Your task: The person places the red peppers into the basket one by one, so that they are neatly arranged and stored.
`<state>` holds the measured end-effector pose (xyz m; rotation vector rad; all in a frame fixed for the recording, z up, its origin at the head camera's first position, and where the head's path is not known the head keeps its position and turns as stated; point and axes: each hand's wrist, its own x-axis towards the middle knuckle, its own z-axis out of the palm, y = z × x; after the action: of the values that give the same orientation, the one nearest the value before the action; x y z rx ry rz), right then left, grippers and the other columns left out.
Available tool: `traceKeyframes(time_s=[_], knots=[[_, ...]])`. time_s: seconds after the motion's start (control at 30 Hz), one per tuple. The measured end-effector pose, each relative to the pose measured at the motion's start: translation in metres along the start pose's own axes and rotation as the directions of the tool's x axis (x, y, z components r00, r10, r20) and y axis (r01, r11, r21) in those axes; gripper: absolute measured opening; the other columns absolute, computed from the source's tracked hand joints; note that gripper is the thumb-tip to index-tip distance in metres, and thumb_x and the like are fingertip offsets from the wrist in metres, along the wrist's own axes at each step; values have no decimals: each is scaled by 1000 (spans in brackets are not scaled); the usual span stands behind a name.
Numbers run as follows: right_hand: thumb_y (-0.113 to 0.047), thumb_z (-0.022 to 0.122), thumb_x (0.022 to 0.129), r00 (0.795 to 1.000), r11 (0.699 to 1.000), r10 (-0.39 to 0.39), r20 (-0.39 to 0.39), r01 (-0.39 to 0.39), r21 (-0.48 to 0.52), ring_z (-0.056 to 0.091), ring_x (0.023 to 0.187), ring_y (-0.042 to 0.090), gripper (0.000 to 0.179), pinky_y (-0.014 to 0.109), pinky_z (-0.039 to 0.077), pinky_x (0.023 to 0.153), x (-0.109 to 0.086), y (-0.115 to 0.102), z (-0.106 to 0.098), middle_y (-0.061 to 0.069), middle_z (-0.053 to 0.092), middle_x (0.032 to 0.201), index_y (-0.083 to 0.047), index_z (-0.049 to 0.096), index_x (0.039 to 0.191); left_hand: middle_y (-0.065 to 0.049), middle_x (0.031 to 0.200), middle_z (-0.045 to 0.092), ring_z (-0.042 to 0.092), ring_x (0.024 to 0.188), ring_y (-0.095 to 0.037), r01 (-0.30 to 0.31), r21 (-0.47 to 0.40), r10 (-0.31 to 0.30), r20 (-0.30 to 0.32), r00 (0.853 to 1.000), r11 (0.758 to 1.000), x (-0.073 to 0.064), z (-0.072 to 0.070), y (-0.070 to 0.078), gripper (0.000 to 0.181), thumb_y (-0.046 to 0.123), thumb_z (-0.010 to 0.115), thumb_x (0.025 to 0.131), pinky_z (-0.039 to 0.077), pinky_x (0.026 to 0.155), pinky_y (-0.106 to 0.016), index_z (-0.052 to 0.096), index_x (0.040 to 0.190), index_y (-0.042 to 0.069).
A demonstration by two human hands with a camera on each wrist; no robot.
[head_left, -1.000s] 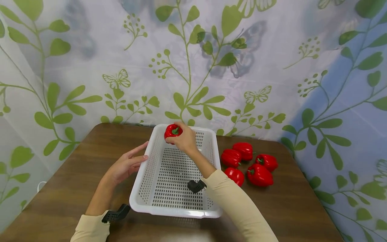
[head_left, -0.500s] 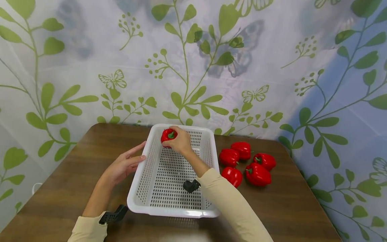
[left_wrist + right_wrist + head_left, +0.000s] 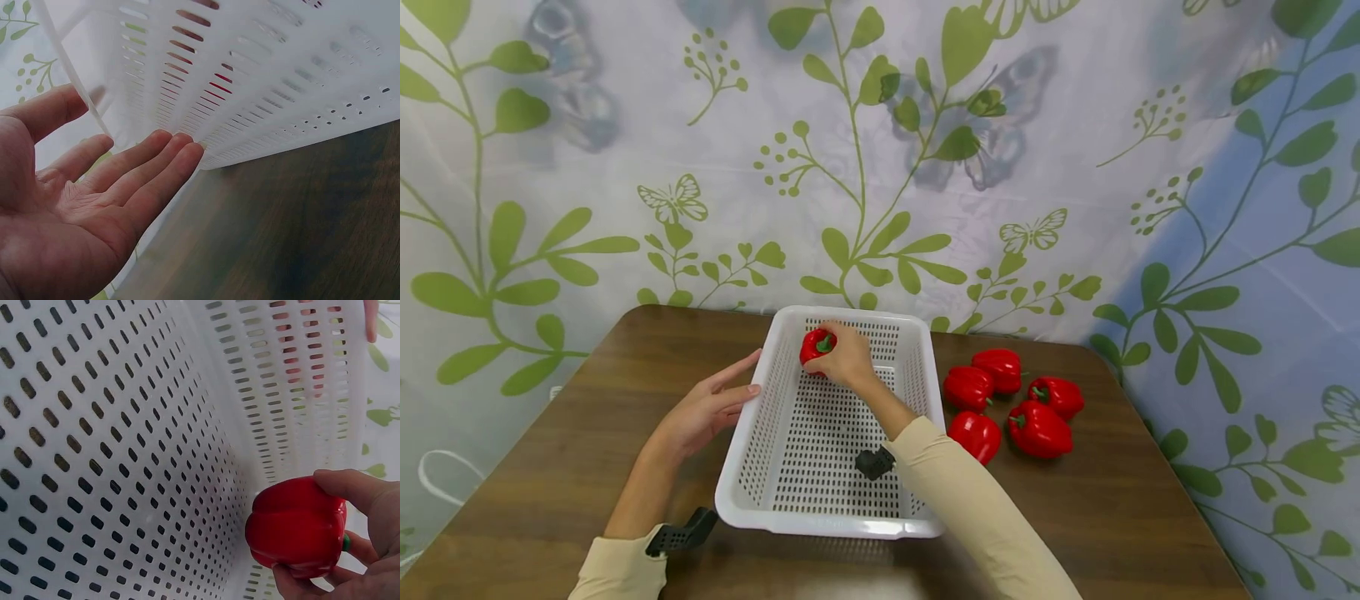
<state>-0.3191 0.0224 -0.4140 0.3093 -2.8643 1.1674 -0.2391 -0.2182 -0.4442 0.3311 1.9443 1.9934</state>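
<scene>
In my right hand [image 3: 848, 360] I hold a red bell pepper [image 3: 815, 347] with a green stem, at the far left corner inside a white perforated plastic basket [image 3: 820, 523]. The right wrist view shows finger and thumb around the stem end of the pepper [image 3: 294, 528], its other end close to the basket's wall and floor. My left hand [image 3: 703, 410] lies against the basket's left side, fingers extended. Seen from the left wrist, several fingertips touch the outer wall [image 3: 250, 100] and another digit reaches the rim. A patch of red shows through the slots.
To the basket's right, several more red bell peppers [image 3: 1040, 429] lie grouped on the brown wooden table [image 3: 1120, 508]. A leaf-patterned curtain [image 3: 880, 167] hangs behind the table. At the left, a white cable [image 3: 437, 471] loops beside the table edge.
The right hand has lowered the bell pepper slightly into the basket's far left corner, shifting a little left. The left hand keeps its place at the basket's side. The head view has shifted slightly.
</scene>
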Motion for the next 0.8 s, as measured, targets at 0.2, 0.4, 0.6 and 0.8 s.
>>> traceKeyframes(time_s=[0.2,0.4,0.6,0.8], knots=[[-22,85,80,1000,999,17,19,-17,-39,58,123,28,64,39,57,98,1,2,4,8,64,137,-15,61,139,-20,142,60,71,114,-28,7,-4,-7,-5,1000,1000,2,0,0,67,22,57,104,60,93,-40,24,163,20],[-23,85,81,1000,998,17,21,-16,-63,57,125,29,64,40,56,100,1,4,7,8,63,138,-16,61,140,-19,142,60,71,114,-27,9,-11,-9,-2,1000,1000,2,0,0,68,20,57,104,60,93,-39,23,163,20],[-22,85,81,999,999,26,38,-25,-34,56,124,29,65,43,55,101,-2,6,8,9,62,139,-16,60,141,-18,140,61,71,114,-28,10,-12,-10,13,1000,1000,1,0,-3,68,20,56,104,60,93,-40,21,163,19],[-23,84,81,998,1000,26,56,-25,-16,55,125,31,67,45,55,102,-4,6,6,9,61,141,-17,59,142,-20,142,58,70,115,-30,-4,4,4,14,1000,1000,1,2,-4,68,21,56,105,60,93,-41,22,163,21]])
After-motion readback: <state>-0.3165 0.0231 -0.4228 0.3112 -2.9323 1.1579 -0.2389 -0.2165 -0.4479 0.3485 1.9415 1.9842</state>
